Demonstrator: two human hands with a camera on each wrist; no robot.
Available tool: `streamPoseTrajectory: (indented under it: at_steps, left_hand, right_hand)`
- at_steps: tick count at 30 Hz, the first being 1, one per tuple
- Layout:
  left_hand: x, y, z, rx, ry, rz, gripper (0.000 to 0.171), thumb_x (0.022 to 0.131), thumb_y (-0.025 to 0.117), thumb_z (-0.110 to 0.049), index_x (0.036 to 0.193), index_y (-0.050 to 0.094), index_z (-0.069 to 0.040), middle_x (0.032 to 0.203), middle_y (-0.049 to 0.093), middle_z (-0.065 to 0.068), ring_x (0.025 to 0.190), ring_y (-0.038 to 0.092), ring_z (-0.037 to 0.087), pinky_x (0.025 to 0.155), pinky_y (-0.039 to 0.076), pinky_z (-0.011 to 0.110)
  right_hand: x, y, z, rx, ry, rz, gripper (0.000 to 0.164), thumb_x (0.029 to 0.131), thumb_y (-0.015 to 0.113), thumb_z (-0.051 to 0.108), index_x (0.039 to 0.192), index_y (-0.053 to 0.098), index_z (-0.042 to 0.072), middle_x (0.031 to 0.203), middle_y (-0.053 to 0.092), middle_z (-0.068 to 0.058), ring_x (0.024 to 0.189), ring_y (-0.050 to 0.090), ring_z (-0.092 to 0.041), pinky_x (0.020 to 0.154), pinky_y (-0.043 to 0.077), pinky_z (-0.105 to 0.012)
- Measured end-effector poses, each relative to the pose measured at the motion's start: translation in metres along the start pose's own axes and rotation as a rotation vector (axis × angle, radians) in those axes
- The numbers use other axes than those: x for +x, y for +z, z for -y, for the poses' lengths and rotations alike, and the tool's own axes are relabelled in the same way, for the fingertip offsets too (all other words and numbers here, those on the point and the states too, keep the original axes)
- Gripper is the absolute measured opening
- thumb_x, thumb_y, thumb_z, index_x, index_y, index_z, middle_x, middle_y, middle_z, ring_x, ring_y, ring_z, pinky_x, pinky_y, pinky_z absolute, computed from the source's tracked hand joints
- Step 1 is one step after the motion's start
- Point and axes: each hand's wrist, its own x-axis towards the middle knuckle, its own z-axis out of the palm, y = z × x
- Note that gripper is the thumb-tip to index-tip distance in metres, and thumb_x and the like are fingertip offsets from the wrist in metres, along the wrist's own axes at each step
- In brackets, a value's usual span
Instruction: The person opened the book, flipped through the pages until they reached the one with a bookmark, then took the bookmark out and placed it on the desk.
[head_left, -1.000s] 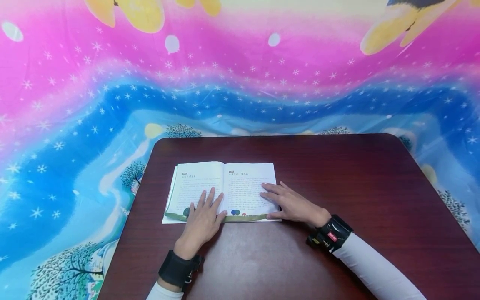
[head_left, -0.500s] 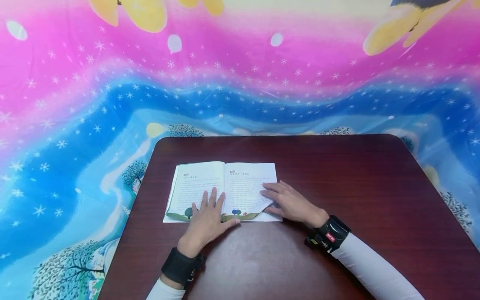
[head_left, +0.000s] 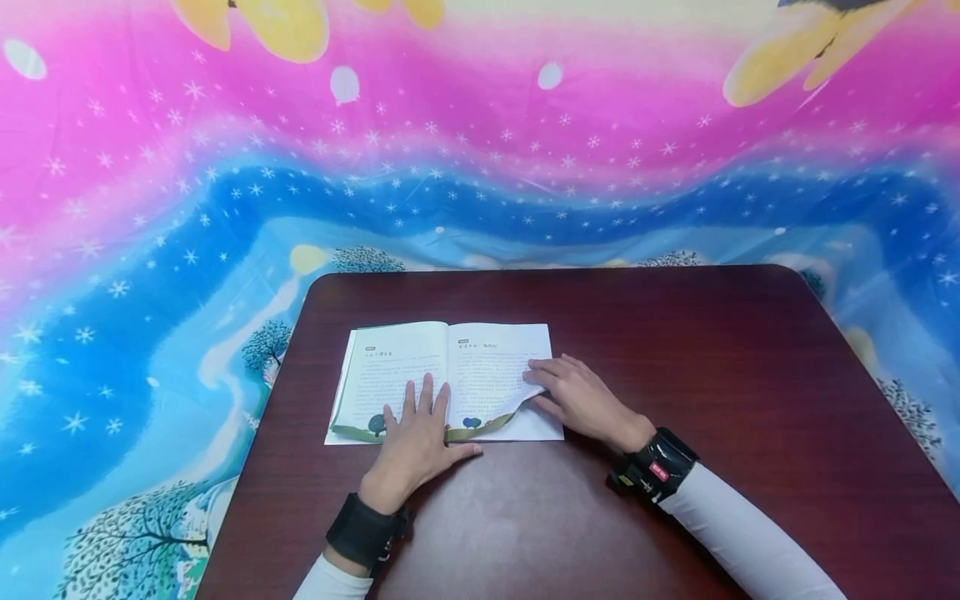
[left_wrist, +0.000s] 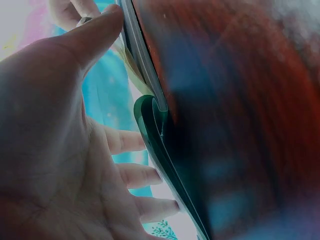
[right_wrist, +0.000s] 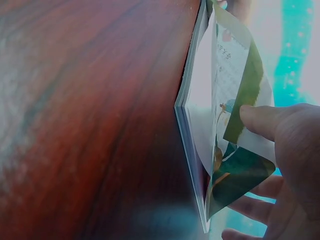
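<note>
An open book (head_left: 397, 350) lies on the dark wooden table, with printed text and small drawn trees along its lower margin. My left hand (head_left: 411, 454) rests on the left page near the fold, its fingers spread and its thumb stretched along the lower edge. The left wrist view shows the lower edge of the book (left_wrist: 145, 65) beside that thumb. At the right page's lower corner, my right hand (head_left: 588, 402) pinches a lifted page (head_left: 501, 379), fingers above and thumb beneath. In the right wrist view, the thumb (right_wrist: 262, 120) presses the raised page's underside (right_wrist: 245, 95).
The reddish-brown table (head_left: 675, 350) extends on both sides of the book. Behind it hangs a pink and blue cloth (head_left: 480, 167) with snowflakes and trees. A black band with a device (head_left: 660, 467) sits on the right wrist, another band (head_left: 363, 531) on the left.
The right page's lower corner has lifted and curled up in the right hand, baring white paper beneath. The left thumb has spread out to the right along the book's lower edge.
</note>
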Motion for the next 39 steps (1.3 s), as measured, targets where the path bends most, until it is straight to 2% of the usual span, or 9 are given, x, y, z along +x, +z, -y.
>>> streamPoseTrajectory:
  at_steps: [8,14,18,22,26,34,36,39]
  left_hand:
    - [0.002,0.000,-0.001,0.026,-0.005,-0.001,0.101,0.080,0.055,-0.073,0.155,0.033,-0.009,0.162,0.021,0.021,0.146,0.017,0.046,0.103,0.021,0.076]
    - [0.002,0.000,-0.002,0.028,-0.015,0.008,0.095,0.085,0.048,-0.072,0.155,0.033,-0.010,0.162,0.021,0.020,0.146,0.017,0.045,0.103,0.021,0.076]
    - [0.002,0.001,-0.003,0.046,-0.022,0.015,0.085,0.091,0.045,-0.064,0.155,0.032,-0.010,0.162,0.020,0.020,0.147,0.016,0.044,0.104,0.021,0.075]
    - [0.002,0.002,-0.004,0.052,-0.021,0.004,0.079,0.093,0.049,-0.057,0.155,0.032,-0.010,0.162,0.022,0.021,0.146,0.016,0.045,0.103,0.021,0.076]
    - [0.002,0.002,-0.005,0.051,-0.020,-0.013,0.076,0.094,0.049,-0.053,0.155,0.033,-0.009,0.161,0.024,0.022,0.145,0.017,0.046,0.102,0.022,0.077]
    - [0.003,0.000,-0.003,0.003,-0.019,-0.029,0.065,0.098,0.046,-0.042,0.153,0.037,-0.009,0.159,0.027,0.022,0.144,0.021,0.047,0.100,0.024,0.077]
    - [0.004,-0.001,-0.002,-0.011,-0.020,-0.035,0.062,0.098,0.044,-0.040,0.152,0.039,-0.010,0.159,0.028,0.021,0.144,0.023,0.046,0.100,0.025,0.077]
    - [0.004,-0.003,-0.001,-0.032,-0.020,-0.045,0.059,0.099,0.042,-0.038,0.150,0.043,-0.009,0.159,0.029,0.020,0.143,0.024,0.046,0.099,0.026,0.077]
  right_hand:
    - [0.004,-0.003,0.002,-0.018,0.023,-0.040,0.048,0.091,0.065,0.035,0.133,0.064,0.012,0.139,0.058,-0.010,0.129,0.051,-0.026,0.112,0.032,-0.053]
    - [0.005,-0.006,0.003,-0.001,0.013,-0.068,0.048,0.091,0.064,0.036,0.133,0.063,0.012,0.138,0.059,-0.011,0.128,0.051,-0.025,0.112,0.032,-0.053]
    - [0.005,-0.006,0.002,0.008,0.002,-0.090,0.049,0.091,0.065,0.035,0.133,0.063,0.011,0.139,0.058,-0.012,0.129,0.051,-0.026,0.112,0.032,-0.053]
    - [0.004,-0.008,0.001,0.007,0.002,-0.100,0.050,0.091,0.065,0.035,0.135,0.062,0.011,0.141,0.056,-0.013,0.130,0.049,-0.027,0.111,0.032,-0.053]
    - [0.004,-0.010,-0.001,0.011,0.034,-0.121,0.060,0.091,0.065,0.039,0.142,0.054,0.009,0.146,0.050,-0.015,0.134,0.045,-0.030,0.111,0.033,-0.053]
    - [0.004,-0.016,-0.004,0.048,0.192,-0.151,0.088,0.091,0.062,0.044,0.158,0.019,0.007,0.159,0.031,-0.016,0.142,0.033,-0.030,0.111,0.034,-0.051]
    - [0.004,-0.017,-0.004,0.046,0.209,-0.142,0.090,0.090,0.063,0.044,0.159,0.018,0.007,0.160,0.030,-0.017,0.142,0.034,-0.030,0.111,0.035,-0.050]
    - [0.004,-0.018,-0.003,0.040,0.196,-0.118,0.087,0.088,0.066,0.043,0.156,0.026,0.005,0.157,0.034,-0.018,0.140,0.037,-0.032,0.109,0.036,-0.052]
